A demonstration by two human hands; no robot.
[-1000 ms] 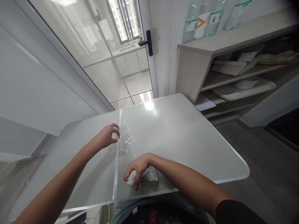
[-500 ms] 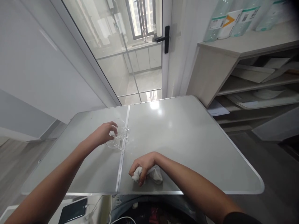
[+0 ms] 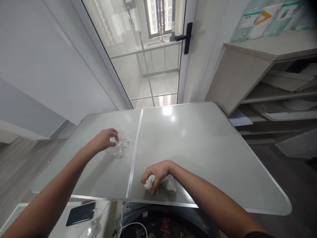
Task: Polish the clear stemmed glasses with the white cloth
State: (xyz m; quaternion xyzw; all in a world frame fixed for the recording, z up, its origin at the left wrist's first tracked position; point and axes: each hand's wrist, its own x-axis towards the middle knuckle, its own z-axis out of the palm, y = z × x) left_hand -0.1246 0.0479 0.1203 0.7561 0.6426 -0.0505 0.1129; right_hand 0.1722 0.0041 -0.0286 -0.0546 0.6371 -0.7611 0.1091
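Left hand (image 3: 105, 140) is stretched out over the left half of the desk (image 3: 198, 145), fingers (image 3: 114, 136) closed in a pinch on the near rim of a clear glass (image 3: 122, 149). The glass is set on the desk just left of the seam (image 3: 135, 155). Whether it is upright or tipped toward the hand cannot be told, since the clear walls are blurred. Right hand (image 3: 156, 172) is placed near the front edge, just right of the seam, fingers curled tight around a bunched white cloth (image 3: 170, 185). Part of the cloth is left spilling out behind the palm onto the desk. Glass and cloth are kept well apart, with no contact between them.

Step in hand, as judged: a hold is being taken on the glass while the cloth is kept ready in the other fist. Nothing is being wiped at this moment. If glass and cloth are to be brought together, a firmer wrap of the left fingers would be called for, as a rim pinch on smooth glass is easily lost. The cloth would also need to be loosened from its ball.

Elsewhere: a phone (image 3: 81, 213) with a white cable (image 3: 123, 225) is seen below the desk edge. A glazed door (image 3: 153, 66) with a black handle (image 3: 187, 37) is seen ahead, and a shelf (image 3: 262, 56) at the right.
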